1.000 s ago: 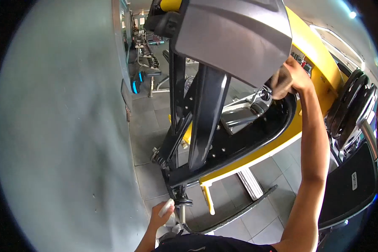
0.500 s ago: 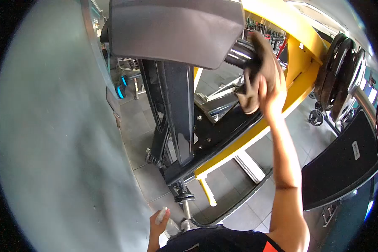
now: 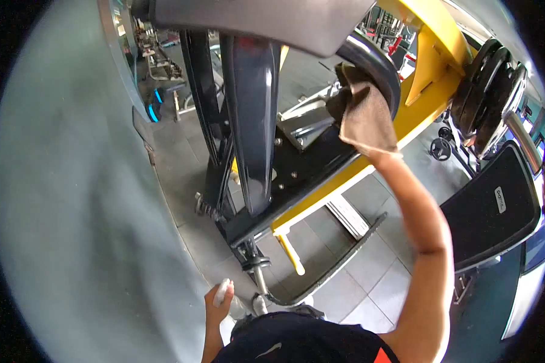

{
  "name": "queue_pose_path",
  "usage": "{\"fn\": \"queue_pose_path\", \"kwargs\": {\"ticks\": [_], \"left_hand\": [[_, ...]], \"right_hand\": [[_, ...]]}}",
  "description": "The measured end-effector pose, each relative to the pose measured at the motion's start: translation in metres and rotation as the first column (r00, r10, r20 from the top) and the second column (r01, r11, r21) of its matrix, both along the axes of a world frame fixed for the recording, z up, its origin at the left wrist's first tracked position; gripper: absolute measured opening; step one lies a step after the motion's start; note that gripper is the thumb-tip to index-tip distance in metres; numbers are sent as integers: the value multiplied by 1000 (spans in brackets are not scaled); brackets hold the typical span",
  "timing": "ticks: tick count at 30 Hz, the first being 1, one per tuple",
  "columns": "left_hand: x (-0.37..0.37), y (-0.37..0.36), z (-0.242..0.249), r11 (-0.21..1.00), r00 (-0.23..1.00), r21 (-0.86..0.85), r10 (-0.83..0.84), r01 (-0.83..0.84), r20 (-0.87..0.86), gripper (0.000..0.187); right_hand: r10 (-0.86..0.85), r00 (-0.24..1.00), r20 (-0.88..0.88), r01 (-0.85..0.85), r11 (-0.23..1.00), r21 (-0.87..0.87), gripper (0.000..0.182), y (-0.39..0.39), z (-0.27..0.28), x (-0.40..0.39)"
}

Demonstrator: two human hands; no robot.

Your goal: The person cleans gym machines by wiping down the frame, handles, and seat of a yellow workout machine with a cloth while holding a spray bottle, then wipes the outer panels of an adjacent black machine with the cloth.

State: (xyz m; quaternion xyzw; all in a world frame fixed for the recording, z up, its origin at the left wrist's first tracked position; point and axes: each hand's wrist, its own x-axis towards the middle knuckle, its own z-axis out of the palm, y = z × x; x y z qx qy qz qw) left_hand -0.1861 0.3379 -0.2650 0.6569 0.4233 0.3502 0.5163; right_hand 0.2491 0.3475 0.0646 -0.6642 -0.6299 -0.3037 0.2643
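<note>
Grey wall (image 3: pixel 72 199): smooth, matt, curved by the lens, filling the space to the left of the left hand. Gym machine frame (image 3: pixel 430 66): glossy yellow painted steel, sweeping diagonally behind and below the right hand, joined to a black gloss upright (image 3: pixel 251 109) that stands between the two hands. Grey pad (image 3: pixel 254 21): broad, flat, slightly textured plastic or vinyl, overhead and to the left of the right hand. Black padded board (image 3: pixel 496 206): matt, rectangular with rounded corners, bearing a small white label, to the right of the raised forearm. Weight plates (image 3: pixel 487 91): stacked dark round discs on a chromed sleeve, to the right of the right hand. Tiled floor (image 3: pixel 369 278): grey square tiles with pale joints, below both arms. Rounded black bar (image 3: pixel 378 66): thick, glossy, curved, directly under the cloth. Brown cloth (image 3: pixel 366 118): soft, crumpled, hanging in folds, pressed against the rounded black bar at the end of the raised arm. Right hand (image 3: pixel 375 136): raised high, covered by the brown cloth and holding it against the bar; the fingers themselves are hidden. Left hand (image 3: pixel 215 302): low, near the person's dark shirt, fingers closed round a small pale bottle (image 3: pixel 222 292), a smooth, narrow cylinder whose lower part is hidden in the grip
</note>
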Motion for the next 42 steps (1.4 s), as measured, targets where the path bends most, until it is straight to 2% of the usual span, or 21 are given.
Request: {"fn": "queue_pose_path", "kwargs": {"ticks": [1, 2, 3, 4, 7, 9, 11, 12, 13, 15, 17, 18, 21, 25, 28, 31, 32, 33, 35, 39, 42], "left_hand": [[-2, -1, 3, 1000, 1000, -12, -9, 9, -13, 20], [-4, 1, 4, 1000, 1000, -10, -15, 15, -21, 20], [-10, 5, -7, 998, 999, 42, -48, 48, -16, 20], [-12, 9, -14, 998, 999, 45, -44, 44, 3, 19], [-22, 17, -16, 998, 999, 36, -50, 50, 19, 19], [-25, 19, -4, 999, 999, 6, -52, 52, 1, 19], [-28, 24, -15, 998, 998, 3, -61, 61, 5, 19], [-30, 27, -20, 997, 997, 3, -73, 73, 1, 20], [-29, 31, -24, 996, 996, 3, -90, 90, -16, 20], [-29, 35, -22, 992, 991, -4, -123, 123, -53, 20], [-28, 42, -13, 989, 987, -18, -148, 147, -65, 21], [-29, 46, -10, 988, 986, -22, -155, 154, -69, 21], [-33, 55, -20, 983, 981, 41, -178, 181, -72, 21], [-45, 44, -23, 993, 993, 15, -119, 119, -20, 22], [-60, 37, -32, 998, 998, -49, -51, 49, -48, 19], [-69, 31, -29, 996, 997, -41, 75, -76, -14, 19], [-70, 27, -25, 993, 994, -45, 111, -111, 2, 20], [-76, 28, -21, 995, 993, -4, 97, -97, -67, 21], [-83, 31, -32, 992, 989, 36, 120, -117, -90, 22], [-79, 44, -40, 992, 985, -22, 120, -123, -122, 21], [-67, 49, -42, 997, 997, -28, 73, -73, -13, 18]], "right_hand": [[-152, 976, 158, 150, 988, 25, 35, 4, -12, -16], [105, 923, -370, -64, 990, 123, 35, 7, -15, -47], [-41, 951, -308, 114, 968, 223, 38, 24, -64, -20], [40, 759, -649, 101, 979, 178, 42, 24, -64, -57], [39, 895, -444, -6, 997, 75, 39, 45, -133, -98], [220, 276, -935, -430, 899, 85, 20, 55, -135, -80], [363, 548, -754, -430, 895, 119, 16, 83, -193, -34], [-6, 932, -363, -133, 926, -354, 21, 73, -165, -47], [-106, 990, -89, 49, 869, -492, 26, 70, -152, -63], [-161, 986, -33, 118, 834, -539, 35, 72, -149, -86], [-40, 809, -587, -180, 933, -312, 38, 64, -146, -86], [-84, 665, -742, -282, 892, -354, 37, 62, -143, -76], [-105, 942, -319, -139, 744, -654, 35, 76, -160, -45], [-127, 992, -10, 97, 802, -589, 37, 81, -173, -67], [-143, 987, -76, 98, 902, -421, 39, 69, -177, -48], [-192, 935, -297, 193, 981, -28, 41, 42, -189, -18], [-230, 947, -225, 253, 964, 83, 42, 31, -200, -17], [-410, 906, 107, 391, 906, 164, 44, 20, -193, -38], [-219, 972, 80, 202, 963, 179, 45, 2, -246, -40], [-328, 800, -502, 436, 893, 112, 66, 21, -172, -68], [-262, 912, -317, 370, 859, 354, 80, 107, -144, -48]]}}
